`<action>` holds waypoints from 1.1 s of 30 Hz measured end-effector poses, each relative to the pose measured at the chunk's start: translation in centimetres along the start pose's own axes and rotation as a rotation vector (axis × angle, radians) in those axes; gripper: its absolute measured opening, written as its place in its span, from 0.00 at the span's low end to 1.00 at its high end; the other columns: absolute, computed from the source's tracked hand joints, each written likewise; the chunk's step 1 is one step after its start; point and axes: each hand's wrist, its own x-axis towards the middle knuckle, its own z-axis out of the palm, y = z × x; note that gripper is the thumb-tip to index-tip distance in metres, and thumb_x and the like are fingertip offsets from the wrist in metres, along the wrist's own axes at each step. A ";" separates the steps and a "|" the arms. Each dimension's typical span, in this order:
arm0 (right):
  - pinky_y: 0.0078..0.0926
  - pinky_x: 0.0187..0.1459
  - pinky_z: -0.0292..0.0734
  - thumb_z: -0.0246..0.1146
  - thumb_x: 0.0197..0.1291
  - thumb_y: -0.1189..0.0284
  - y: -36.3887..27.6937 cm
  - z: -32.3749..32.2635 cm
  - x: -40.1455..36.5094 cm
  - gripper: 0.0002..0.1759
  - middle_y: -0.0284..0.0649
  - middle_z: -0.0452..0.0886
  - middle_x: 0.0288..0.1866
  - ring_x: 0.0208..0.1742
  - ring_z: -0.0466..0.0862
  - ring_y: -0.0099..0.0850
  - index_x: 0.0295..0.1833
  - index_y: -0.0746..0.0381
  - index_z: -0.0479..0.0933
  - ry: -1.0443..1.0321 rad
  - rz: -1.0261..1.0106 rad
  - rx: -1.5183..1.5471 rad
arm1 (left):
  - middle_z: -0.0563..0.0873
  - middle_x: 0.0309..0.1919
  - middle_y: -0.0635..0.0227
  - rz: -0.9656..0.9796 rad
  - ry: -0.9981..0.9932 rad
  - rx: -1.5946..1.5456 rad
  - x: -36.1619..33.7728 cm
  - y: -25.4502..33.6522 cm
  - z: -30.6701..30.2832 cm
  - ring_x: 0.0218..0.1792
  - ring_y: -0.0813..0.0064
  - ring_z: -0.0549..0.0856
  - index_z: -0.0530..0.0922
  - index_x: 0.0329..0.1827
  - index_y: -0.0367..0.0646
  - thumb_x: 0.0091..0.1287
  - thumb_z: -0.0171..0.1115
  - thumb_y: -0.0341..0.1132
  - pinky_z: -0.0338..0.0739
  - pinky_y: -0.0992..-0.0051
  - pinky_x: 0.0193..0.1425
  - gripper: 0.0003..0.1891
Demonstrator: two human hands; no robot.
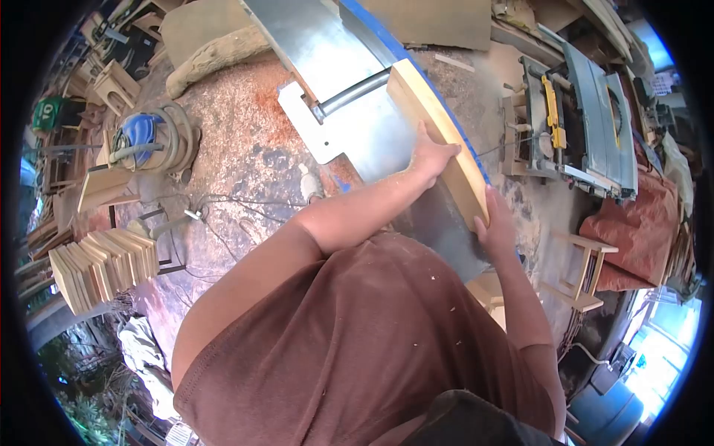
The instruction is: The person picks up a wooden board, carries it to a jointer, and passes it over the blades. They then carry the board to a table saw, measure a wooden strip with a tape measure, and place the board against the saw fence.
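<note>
A pale wooden board [439, 130] stands on edge on the metal bed [379, 137] of a jointer, along its blue fence [476, 160]. My left hand [433, 156] presses on the board near its middle, thumb and fingers spread over its face and top edge. At the board's near end, my right hand [497, 223] grips it with the thumb on the near face and the fingers behind. The board's far end lies beside the dark cutter head [357, 92]. The underside of the board is hidden.
A table saw [587, 119] stands at the right. On the left are a hose with a blue-topped machine [141, 134] and a row of cut wooden pieces [104, 267]. A log [216, 61] lies beyond the shavings on the floor. Cables cross the floor at left.
</note>
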 end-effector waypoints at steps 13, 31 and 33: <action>0.41 0.70 0.69 0.69 0.55 0.75 -2.2 1.5 5.0 0.46 0.49 0.70 0.71 0.71 0.70 0.48 0.79 0.55 0.57 0.048 -0.068 0.026 | 0.82 0.54 0.51 0.114 0.008 -0.064 5.0 1.8 -3.4 0.54 0.60 0.83 0.67 0.64 0.33 0.53 0.74 0.23 0.79 0.66 0.61 0.35; 0.40 0.60 0.77 0.67 0.59 0.70 -7.4 3.7 16.0 0.48 0.41 0.71 0.70 0.66 0.76 0.42 0.81 0.47 0.51 0.041 -0.057 -0.059 | 0.85 0.47 0.56 0.075 0.052 -0.026 12.4 10.0 -9.8 0.44 0.68 0.85 0.69 0.62 0.30 0.56 0.75 0.25 0.80 0.71 0.47 0.31; 0.40 0.59 0.77 0.67 0.59 0.69 -7.7 4.0 17.0 0.47 0.41 0.71 0.70 0.66 0.76 0.42 0.81 0.47 0.51 0.060 -0.064 -0.079 | 0.85 0.47 0.56 0.041 0.065 0.000 13.4 10.7 -10.4 0.45 0.69 0.86 0.69 0.62 0.31 0.56 0.74 0.25 0.81 0.71 0.47 0.31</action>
